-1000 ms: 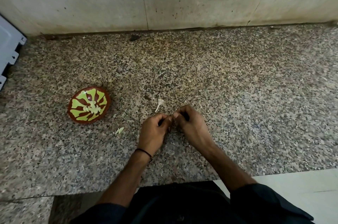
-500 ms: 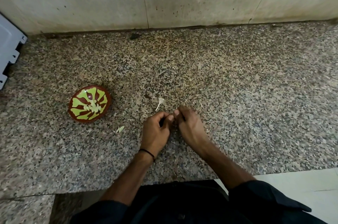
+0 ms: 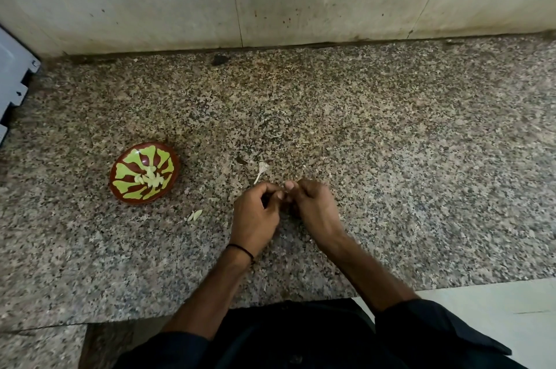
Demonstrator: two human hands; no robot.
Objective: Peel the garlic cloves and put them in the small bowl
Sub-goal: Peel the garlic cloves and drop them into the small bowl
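Head view: whatever is pinched between the fingertips is hidden by the fingers themselves, so it cannot be told whether a garlic clove is held. Both forearms are cut off by dark sleeves at the lower edge, and a pale blue-white object [image 3: 12,79] far to the left of the hands is cropped by the frame. The left hand [image 3: 255,215] and right hand [image 3: 313,206] are seen knuckles-up over the speckled worktop [image 3: 391,158], fingers curled, thumb tips brought together between them. A thin black band [image 3: 240,249] is worn on the left wrist. The small bowl [image 3: 126,158], brown with yellow-green streaks, is set well to the left of the left hand, and pale peeled cloves [image 3: 150,179] are gathered in its middle. A dry stalk [image 3: 261,171] lies just beyond the hands; pale scraps [image 3: 194,215] lie near the left hand's left side.
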